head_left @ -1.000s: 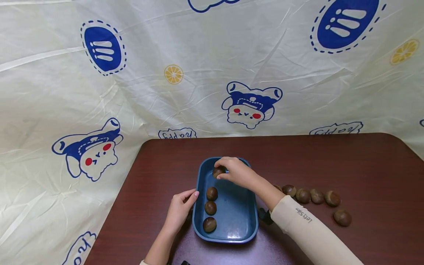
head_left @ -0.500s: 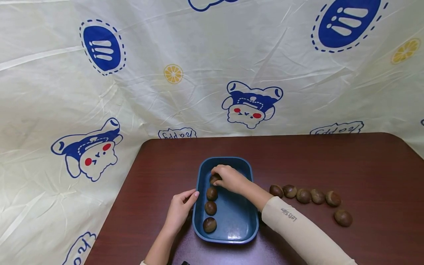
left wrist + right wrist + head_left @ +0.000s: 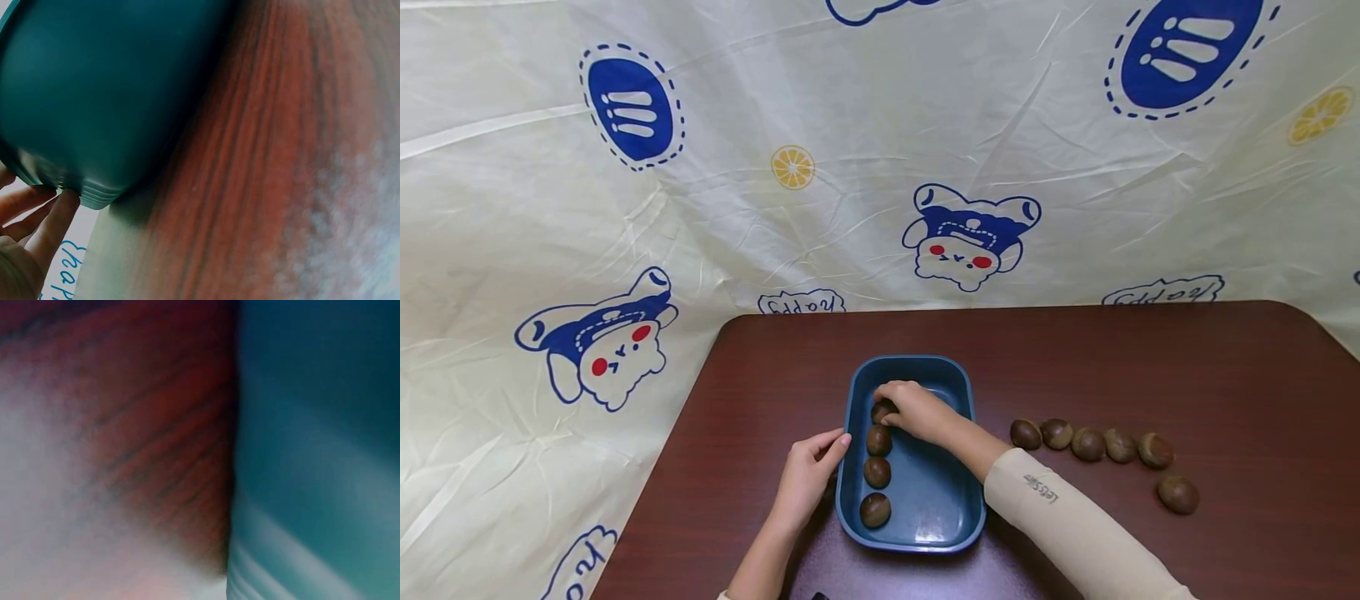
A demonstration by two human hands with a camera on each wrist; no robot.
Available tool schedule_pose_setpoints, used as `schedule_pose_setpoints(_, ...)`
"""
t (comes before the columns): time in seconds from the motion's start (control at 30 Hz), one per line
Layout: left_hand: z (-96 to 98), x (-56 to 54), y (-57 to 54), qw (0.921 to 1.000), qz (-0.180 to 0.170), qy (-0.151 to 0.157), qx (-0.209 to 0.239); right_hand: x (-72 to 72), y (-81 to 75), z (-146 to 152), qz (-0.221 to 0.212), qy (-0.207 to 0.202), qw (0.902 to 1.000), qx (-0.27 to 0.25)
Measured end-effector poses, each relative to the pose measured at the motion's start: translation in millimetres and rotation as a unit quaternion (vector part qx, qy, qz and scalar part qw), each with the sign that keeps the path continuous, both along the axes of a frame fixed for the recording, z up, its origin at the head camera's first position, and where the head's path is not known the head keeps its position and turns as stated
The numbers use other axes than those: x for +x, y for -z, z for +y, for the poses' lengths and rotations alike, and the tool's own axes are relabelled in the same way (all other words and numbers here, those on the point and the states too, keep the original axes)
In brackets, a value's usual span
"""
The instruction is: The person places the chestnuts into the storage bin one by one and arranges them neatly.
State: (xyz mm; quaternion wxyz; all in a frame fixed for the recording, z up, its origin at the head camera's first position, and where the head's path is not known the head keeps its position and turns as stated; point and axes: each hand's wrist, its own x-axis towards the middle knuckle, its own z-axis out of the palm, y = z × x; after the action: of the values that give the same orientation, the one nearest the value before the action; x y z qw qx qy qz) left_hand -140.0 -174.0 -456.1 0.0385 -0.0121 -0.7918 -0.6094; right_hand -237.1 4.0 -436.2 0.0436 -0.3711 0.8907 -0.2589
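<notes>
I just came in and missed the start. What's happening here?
A person's right hand holds a brown nut inside a blue tray, at the far end of a row with three other nuts. The left hand touches the tray's left side. Six more nuts lie on the table to the tray's right.

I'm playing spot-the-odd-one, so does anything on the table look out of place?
One brown nut sits by itself, closer to the person than the row of five nuts right of the blue tray. It looks odd outside their line.

Ten chestnuts [image 3: 875, 511], one tray [image 3: 928, 500]
</notes>
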Motion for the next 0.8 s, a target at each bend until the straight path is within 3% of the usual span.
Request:
schedule_pose_setpoints(0.5,-0.2,0.2,-0.5,1.0,-0.001,-0.005,-0.005,-1.1,-0.9,5.3,-0.02,0.004,0.9994,-0.026)
schedule_pose_setpoints(0.8,8.0,10.2,-28.5,1.0,-0.008,-0.003,-0.002,5.0,-14.7,25.6,-0.058,0.025,0.9954,-0.072)
